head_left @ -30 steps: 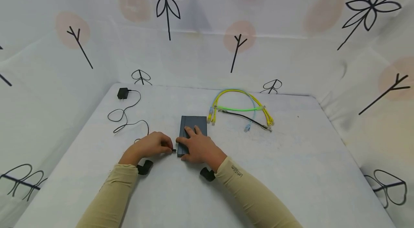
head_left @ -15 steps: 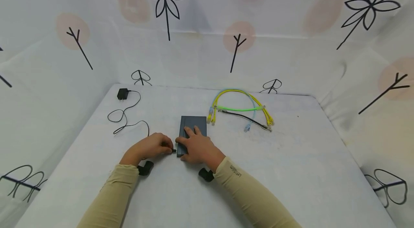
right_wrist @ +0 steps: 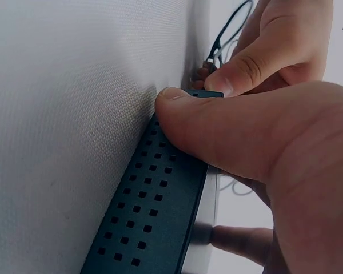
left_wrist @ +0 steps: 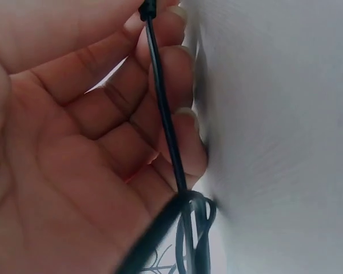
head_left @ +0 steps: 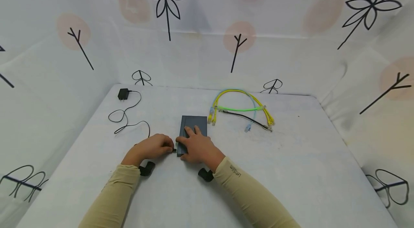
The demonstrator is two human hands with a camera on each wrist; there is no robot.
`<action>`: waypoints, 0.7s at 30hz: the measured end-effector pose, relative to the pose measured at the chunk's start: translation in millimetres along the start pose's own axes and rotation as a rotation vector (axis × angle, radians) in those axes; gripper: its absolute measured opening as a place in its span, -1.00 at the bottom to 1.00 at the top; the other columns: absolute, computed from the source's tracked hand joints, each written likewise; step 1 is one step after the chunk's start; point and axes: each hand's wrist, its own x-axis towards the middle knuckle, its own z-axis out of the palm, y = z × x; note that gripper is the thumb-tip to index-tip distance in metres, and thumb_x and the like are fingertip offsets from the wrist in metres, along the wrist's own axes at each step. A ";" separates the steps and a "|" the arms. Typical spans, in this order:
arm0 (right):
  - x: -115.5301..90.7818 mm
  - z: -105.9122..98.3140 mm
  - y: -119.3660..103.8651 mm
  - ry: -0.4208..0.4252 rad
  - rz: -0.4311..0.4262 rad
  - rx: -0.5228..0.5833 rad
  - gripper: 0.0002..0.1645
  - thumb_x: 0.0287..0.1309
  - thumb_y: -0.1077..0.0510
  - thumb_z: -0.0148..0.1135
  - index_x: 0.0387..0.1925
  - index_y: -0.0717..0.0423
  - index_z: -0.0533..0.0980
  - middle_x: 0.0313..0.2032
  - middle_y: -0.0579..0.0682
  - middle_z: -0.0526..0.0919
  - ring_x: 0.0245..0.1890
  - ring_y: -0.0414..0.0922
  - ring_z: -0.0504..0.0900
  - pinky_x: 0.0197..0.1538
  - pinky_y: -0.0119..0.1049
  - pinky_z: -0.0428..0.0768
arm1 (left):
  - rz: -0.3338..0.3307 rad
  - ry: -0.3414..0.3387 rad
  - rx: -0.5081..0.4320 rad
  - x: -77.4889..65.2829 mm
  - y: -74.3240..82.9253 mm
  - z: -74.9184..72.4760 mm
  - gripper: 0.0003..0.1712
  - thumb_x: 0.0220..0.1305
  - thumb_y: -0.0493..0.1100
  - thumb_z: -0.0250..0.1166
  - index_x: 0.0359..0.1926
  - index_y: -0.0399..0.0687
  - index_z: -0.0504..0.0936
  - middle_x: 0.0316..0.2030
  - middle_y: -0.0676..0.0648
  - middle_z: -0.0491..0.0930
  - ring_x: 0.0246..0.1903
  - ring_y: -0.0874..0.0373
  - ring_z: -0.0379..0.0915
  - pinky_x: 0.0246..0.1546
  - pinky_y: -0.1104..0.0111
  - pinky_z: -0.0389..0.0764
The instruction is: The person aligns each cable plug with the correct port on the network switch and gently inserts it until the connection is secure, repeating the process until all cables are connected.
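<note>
A dark grey network switch [head_left: 196,121] lies flat on the white table in the head view. My right hand [head_left: 198,147] holds it, fingers spread over its top and thumb on the near side; the right wrist view shows that thumb against the vented side wall [right_wrist: 140,200]. At the switch's left edge my left hand [head_left: 153,146] pinches the small black plug [head_left: 174,150] of a power adapter cord. In the left wrist view the cord [left_wrist: 163,103] runs down from the plug past the curled fingers. Whether the plug's tip is inside the socket is hidden.
A black power adapter [head_left: 123,94] lies at the back left, its thin cord [head_left: 126,125] looping toward my left hand. Behind and right of the switch lie several network cables, among them yellow [head_left: 237,90], green [head_left: 237,109] and black [head_left: 240,115] ones.
Hardly anything differs. My left hand shifts very slightly with the plug still pinched at the switch's left edge. The right hand and the switch stay put.
</note>
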 end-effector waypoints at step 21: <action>1.3 -5.1 -0.3 -0.008 0.005 0.031 -0.23 0.13 -0.31 0.26 0.37 -0.53 0.23 0.52 -0.02 0.00 0.50 0.22 -0.01 0.07 0.31 0.48 | 0.010 0.025 0.009 1.2 1.4 1.9 -0.85 0.32 -0.24 0.21 -0.17 -0.11 0.68 -0.23 0.03 0.67 -0.23 0.22 0.51 -0.14 0.25 0.55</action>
